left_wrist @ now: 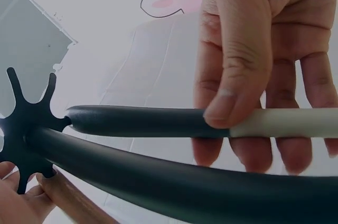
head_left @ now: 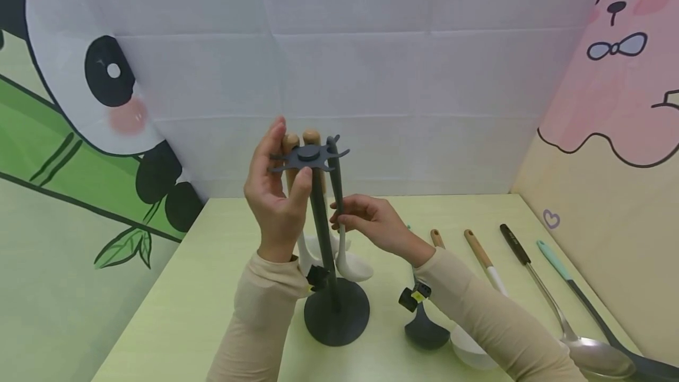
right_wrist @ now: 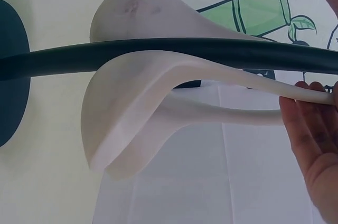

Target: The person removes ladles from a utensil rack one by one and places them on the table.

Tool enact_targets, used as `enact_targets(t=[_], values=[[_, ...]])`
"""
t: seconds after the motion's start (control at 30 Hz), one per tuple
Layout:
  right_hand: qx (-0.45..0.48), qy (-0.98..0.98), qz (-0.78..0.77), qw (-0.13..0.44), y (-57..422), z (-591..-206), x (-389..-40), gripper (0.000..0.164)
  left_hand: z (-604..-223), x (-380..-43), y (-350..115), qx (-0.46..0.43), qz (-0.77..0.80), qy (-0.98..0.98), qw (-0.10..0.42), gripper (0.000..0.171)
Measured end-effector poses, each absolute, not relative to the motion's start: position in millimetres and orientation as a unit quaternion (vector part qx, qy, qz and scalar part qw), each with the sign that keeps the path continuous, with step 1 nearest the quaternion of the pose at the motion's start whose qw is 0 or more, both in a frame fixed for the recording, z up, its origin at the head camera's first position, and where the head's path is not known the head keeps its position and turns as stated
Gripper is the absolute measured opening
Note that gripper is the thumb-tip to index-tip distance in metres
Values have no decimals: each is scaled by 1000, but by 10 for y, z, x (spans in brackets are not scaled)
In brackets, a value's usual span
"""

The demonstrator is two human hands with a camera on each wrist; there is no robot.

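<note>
Beige sleeves (head_left: 265, 323) lie nearest, leading to a left hand (head_left: 276, 199) whose extended fingers and raised thumb flank the dark stand's (head_left: 322, 223) top, probably to steady it. The right hand (head_left: 371, 220) pinches the white ladle (head_left: 354, 269) mid-handle, likely for control, its handle end right at a hook. The stand also carries wooden-ended utensils (head_left: 312, 136); the ladle's bowl interior is hidden.

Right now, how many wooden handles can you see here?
4: at the stand, a left handle and a right handle; on the table, a third handle beside the right sleeve and a fourth handle further right. Others may be hidden.
</note>
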State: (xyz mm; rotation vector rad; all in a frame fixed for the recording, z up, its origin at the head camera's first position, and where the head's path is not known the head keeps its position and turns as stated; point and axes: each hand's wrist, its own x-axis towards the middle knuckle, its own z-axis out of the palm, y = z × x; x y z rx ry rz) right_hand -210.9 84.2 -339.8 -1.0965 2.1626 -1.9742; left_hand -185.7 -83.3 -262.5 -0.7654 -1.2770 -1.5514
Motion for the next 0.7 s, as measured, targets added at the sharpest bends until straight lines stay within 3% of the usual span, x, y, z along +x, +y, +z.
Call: enact_targets(t=[0.7], values=[[-344,706,-619,-19,925,-3372,-2057,26,-2615,-1925,-896,-346,-657,-508,437,60]])
